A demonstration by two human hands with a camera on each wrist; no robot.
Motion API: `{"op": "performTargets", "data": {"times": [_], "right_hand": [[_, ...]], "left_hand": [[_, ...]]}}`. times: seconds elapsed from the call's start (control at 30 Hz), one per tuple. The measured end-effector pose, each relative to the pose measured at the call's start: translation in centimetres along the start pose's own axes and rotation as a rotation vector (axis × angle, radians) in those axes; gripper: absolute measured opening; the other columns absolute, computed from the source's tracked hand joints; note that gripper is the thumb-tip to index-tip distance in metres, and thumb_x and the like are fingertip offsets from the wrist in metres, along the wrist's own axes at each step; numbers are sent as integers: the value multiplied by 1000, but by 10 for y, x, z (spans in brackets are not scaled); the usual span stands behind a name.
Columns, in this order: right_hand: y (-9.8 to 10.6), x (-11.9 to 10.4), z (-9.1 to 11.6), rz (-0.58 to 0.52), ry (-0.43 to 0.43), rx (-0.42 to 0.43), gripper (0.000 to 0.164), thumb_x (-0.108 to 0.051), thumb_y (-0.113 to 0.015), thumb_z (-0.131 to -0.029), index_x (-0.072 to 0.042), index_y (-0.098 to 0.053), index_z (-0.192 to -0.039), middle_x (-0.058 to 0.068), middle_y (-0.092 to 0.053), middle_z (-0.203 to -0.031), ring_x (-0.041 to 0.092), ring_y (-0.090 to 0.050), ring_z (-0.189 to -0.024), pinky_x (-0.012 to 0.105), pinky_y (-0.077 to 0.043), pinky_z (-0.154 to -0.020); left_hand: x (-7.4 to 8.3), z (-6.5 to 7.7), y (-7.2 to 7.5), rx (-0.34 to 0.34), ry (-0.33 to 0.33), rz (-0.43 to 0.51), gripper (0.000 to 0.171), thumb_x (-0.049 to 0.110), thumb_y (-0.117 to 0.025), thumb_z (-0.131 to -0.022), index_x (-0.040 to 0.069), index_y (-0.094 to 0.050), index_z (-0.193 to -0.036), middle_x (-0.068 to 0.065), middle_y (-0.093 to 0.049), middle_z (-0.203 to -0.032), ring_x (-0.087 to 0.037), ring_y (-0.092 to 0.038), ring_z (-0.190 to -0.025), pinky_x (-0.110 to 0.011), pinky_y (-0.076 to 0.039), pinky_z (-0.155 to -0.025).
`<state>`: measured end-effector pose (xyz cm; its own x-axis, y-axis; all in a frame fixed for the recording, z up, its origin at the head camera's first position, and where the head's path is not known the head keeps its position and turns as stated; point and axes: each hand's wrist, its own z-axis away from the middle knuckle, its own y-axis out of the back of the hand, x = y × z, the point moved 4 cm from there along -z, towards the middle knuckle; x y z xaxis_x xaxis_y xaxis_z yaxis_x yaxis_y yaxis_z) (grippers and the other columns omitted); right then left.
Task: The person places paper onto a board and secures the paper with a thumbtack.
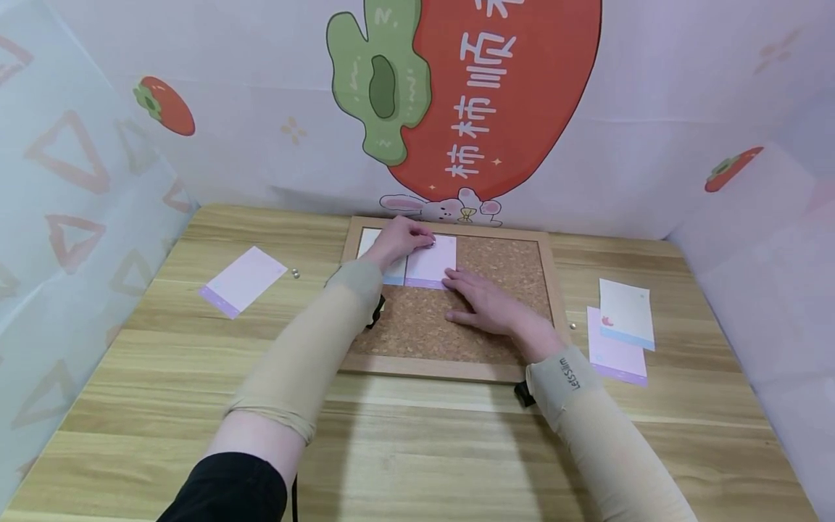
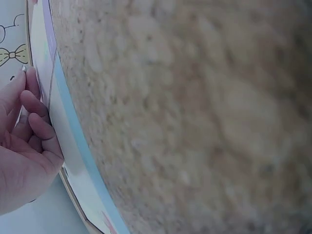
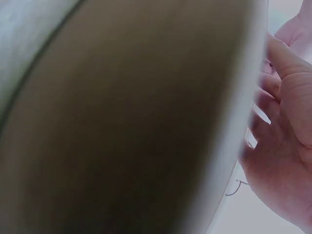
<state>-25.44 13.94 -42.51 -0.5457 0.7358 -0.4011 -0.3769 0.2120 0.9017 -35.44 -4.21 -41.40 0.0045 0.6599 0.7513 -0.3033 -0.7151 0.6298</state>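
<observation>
A wood-framed corkboard (image 1: pixel 450 368) lies on the table with two note cards side by side near its top. My left hand (image 1: pixel 396 243) reaches over the blue-edged card (image 1: pixel 394 274) and pinches a small silver thumbtack (image 2: pixel 24 69) between thumb and forefinger, at the upper part of the purple-edged card (image 1: pixel 432 268). In the left wrist view, the other fingers curl loosely against the blue-edged card. My right hand (image 1: pixel 485 301) rests spread on the cork, its fingertips at the purple-edged card's lower right corner. The right wrist view shows that hand's fingers extended.
Left of the board lie a loose purple-edged card (image 1: pixel 244 281) and small silver tacks (image 1: pixel 296 273). To its right are a blue-edged card (image 1: pixel 626 312) overlapping another purple-edged card (image 1: pixel 616 357), and a single tack (image 1: pixel 572 326). A printed cloth backdrop (image 1: pixel 261 159) stands behind the table.
</observation>
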Motion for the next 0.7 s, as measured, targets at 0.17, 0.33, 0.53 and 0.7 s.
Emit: {"op": "performTargets", "data": {"times": [0.17, 0.33, 0.53, 0.7], "right_hand": [[0, 0, 0, -6, 8, 4, 66, -37, -62, -98, -4, -40, -151, 14, -30, -164, 32, -21, -155, 51, -22, -125], [-1, 1, 0, -11, 1, 2, 66, -37, -62, -99, -4, -40, -152, 13, -30, -164, 32, -21, -155, 51, -21, -126], [-1, 2, -1, -12, -2, -2, 67, -37, -62, -99, -5, -39, -153, 12, -28, -165, 31, -20, -155, 51, -20, -126], [-1, 2, -1, -15, 4, -4, 67, -37, -62, -99, -5, -39, -152, 12, -28, -165, 31, -19, -156, 51, -20, -126]], "left_hand": [[1, -2, -3, 35, 26, -23, 19, 25, -66, -97, 13, -77, -108, -5, -72, -116, -20, -58, -106, -37, -46, -101], [2, -4, -5, 79, 54, -53, 20, 26, -66, -97, 14, -77, -108, -4, -72, -114, -20, -59, -104, -38, -48, -99], [4, -8, -7, 115, 86, -72, 19, 29, -67, -96, 16, -78, -107, -2, -73, -114, -20, -61, -108, -40, -47, -101], [6, -8, -8, 131, 99, -81, 20, 29, -67, -96, 17, -78, -107, -2, -73, -115, -21, -61, -110, -41, -47, -102]]}}
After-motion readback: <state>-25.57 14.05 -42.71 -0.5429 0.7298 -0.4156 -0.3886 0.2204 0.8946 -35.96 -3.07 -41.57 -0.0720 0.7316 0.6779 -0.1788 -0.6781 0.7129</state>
